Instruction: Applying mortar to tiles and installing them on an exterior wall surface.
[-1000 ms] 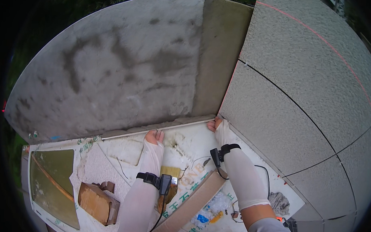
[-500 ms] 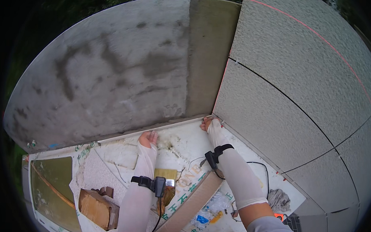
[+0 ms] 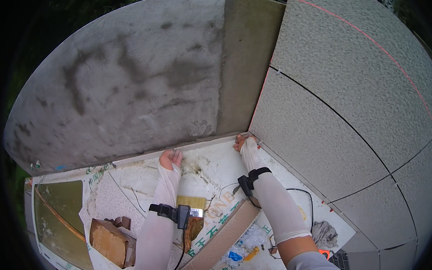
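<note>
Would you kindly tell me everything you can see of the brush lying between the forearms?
The brush lies flat on the white sheet, between the left forearm and the long cardboard box. It has a broad band of pale yellow bristles pointing toward the wall, a metal ferrule and a brown wooden handle pointing toward the person. The black wrist device on the left arm partly covers it. Neither hand touches it.
</note>
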`<control>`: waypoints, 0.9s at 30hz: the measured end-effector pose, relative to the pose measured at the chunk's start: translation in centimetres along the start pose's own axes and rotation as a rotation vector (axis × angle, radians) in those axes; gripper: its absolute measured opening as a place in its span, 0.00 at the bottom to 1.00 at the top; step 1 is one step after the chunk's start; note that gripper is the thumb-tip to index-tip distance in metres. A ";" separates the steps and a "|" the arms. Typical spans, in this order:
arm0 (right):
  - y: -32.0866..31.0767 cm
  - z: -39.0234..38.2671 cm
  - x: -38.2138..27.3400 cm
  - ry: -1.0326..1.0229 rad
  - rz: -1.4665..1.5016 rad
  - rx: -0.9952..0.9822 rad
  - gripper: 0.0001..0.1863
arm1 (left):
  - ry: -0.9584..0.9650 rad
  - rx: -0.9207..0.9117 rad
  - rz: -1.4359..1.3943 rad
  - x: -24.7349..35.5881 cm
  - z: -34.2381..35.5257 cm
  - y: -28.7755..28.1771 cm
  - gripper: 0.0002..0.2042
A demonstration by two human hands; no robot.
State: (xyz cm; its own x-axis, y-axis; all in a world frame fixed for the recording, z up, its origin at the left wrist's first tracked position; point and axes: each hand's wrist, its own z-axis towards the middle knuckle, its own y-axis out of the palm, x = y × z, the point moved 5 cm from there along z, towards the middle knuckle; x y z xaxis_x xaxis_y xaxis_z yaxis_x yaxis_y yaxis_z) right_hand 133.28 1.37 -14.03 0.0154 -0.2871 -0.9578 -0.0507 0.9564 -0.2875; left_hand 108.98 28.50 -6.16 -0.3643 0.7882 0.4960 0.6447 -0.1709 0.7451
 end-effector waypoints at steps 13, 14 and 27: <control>-1.0 -3.5 -2.9 0.267 0.305 -0.025 0.13 | 0.007 -0.054 0.045 1.0 -0.9 -1.1 0.10; -0.9 -4.5 -3.1 0.301 0.572 -0.066 0.14 | 0.047 -0.026 0.064 2.0 -0.9 -2.2 0.09; 0.9 -10.7 -10.8 0.289 0.142 -0.351 0.30 | 0.095 -0.048 0.087 8.7 0.3 -5.4 0.12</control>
State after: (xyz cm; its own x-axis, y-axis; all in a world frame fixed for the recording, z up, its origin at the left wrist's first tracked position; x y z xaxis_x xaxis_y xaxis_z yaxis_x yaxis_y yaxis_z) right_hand 122.39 4.72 -3.92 -0.2919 -0.2055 -0.9341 -0.3673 0.9258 -0.0888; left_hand 102.55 36.45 -6.03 -0.3715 0.7100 0.5982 0.6449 -0.2661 0.7164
